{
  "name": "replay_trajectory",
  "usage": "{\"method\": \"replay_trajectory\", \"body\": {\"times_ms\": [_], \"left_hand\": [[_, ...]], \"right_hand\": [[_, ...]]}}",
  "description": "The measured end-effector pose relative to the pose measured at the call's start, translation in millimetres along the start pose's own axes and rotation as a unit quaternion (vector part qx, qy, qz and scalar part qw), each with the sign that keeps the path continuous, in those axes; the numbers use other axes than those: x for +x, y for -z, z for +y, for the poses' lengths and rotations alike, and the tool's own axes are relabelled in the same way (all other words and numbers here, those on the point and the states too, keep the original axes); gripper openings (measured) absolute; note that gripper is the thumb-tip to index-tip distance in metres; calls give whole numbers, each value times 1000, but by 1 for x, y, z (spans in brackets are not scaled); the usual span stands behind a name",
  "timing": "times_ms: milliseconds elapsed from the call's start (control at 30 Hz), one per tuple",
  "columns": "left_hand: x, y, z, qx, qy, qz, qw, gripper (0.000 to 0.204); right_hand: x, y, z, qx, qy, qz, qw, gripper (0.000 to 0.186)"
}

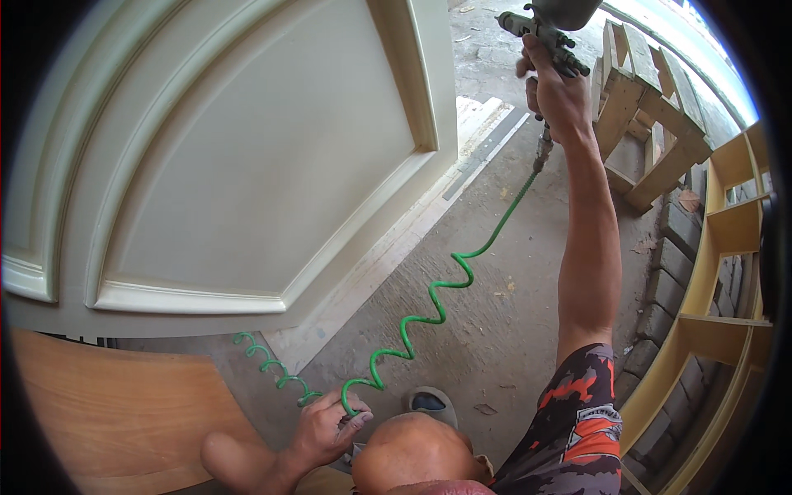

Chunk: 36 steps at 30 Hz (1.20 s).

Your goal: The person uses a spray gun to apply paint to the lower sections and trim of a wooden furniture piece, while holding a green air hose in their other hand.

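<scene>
My right hand point(563, 101) is stretched far forward, its fingers wrapped round the handle of a spray gun point(544, 37). The gun's dark cup runs out of the picture at the top. From the fitting under the handle hangs a green coiled air hose point(440, 307), stretched back toward me. Near the lower edge, my left hand point(326, 427) is closed round that hose. Beyond this hand the hose continues in tighter coils toward the door's lower edge. A large cream-coloured panelled door point(264, 165) with curved mouldings fills the left side, apart from both hands.
A wooden crate-like stand point(652, 107) is just right of the spray gun. Yellowish wooden frames point(714, 338) lean along the right side over grey paving blocks point(664, 289). A brown wooden sheet point(140, 412) lies at the lower left. Pale boards point(379, 256) run under the door's edge.
</scene>
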State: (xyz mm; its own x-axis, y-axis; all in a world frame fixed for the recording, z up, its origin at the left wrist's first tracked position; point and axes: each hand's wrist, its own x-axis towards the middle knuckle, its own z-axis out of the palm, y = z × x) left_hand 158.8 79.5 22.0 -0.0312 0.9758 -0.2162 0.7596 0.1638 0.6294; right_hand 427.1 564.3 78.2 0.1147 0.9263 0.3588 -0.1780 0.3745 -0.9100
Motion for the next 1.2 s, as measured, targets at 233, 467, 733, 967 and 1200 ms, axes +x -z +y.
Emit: {"method": "replay_trajectory", "body": {"times_ms": [233,467,733,967,1200], "left_hand": [[-13,15,-7,29,20,-8,999,16],[-32,32,-35,75,16,-54,996,21],[-48,63,-44,117,41,-85,989,19],[-73,79,-68,115,47,-138,983,24],[-93,101,-90,140,61,-148,977,27]], "right_hand": [[-44,-11,-1,-16,-22,-53,998,44],[-100,-37,-13,13,-10,-127,992,33],[-155,-73,-23,26,11,-187,982,33],[-199,-98,-23,8,79,-200,976,30],[-252,-122,-43,-1,4,-211,977,22]]}}
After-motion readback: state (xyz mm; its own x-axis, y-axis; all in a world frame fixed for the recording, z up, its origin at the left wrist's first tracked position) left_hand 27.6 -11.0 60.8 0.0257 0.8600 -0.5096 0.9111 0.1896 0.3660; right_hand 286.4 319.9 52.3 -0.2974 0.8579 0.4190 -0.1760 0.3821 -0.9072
